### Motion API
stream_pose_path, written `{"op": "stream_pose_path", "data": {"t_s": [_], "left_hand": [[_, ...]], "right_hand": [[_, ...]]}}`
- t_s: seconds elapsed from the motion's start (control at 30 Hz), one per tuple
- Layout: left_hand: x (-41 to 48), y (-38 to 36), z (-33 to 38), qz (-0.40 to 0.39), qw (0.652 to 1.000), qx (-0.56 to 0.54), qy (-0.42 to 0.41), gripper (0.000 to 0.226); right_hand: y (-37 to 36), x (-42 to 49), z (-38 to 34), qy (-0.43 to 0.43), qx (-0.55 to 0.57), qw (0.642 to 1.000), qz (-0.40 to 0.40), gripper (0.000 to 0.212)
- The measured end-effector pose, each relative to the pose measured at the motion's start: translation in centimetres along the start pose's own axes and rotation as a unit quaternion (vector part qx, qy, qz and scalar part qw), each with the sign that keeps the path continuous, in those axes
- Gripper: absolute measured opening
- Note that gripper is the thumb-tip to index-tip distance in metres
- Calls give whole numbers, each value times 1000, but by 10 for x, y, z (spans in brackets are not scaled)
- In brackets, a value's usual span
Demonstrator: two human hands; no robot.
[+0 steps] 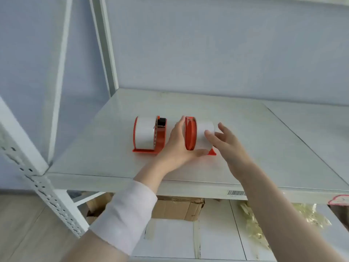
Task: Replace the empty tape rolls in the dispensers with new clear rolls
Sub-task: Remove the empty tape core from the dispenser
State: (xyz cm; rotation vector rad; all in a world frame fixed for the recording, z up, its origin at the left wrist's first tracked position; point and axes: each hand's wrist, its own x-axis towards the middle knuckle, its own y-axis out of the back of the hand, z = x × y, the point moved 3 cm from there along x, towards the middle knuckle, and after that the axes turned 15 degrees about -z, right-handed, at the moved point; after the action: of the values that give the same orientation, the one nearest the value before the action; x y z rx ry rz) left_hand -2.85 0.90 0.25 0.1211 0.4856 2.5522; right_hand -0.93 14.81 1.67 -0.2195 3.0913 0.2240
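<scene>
Two orange tape dispensers stand side by side on a white shelf (264,140). The left dispenser (149,135) holds a whitish roll and has a black cutter part at its far end. My left hand (177,144) grips the right dispenser (190,135) from its left side, thumb curled under its near end. A whitish roll (204,133) sits in that dispenser. My right hand (224,142) hovers at the roll's right side with fingers spread, fingertips touching or nearly touching it.
The white metal shelf frame has a perforated upright (37,186) at the left and a post (105,50) at the back corner. Below the shelf lie a cardboard box (177,208) and yellowish crumpled plastic (255,224). A barcode label (236,192) is on the shelf edge.
</scene>
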Motion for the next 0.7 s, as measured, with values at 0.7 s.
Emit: {"op": "stream_pose_path", "data": {"t_s": [0.7], "left_hand": [[35,-11,-27,12,995,78,-54,98]], "right_hand": [[3,38,-34,88,73,993,-31,21]]}}
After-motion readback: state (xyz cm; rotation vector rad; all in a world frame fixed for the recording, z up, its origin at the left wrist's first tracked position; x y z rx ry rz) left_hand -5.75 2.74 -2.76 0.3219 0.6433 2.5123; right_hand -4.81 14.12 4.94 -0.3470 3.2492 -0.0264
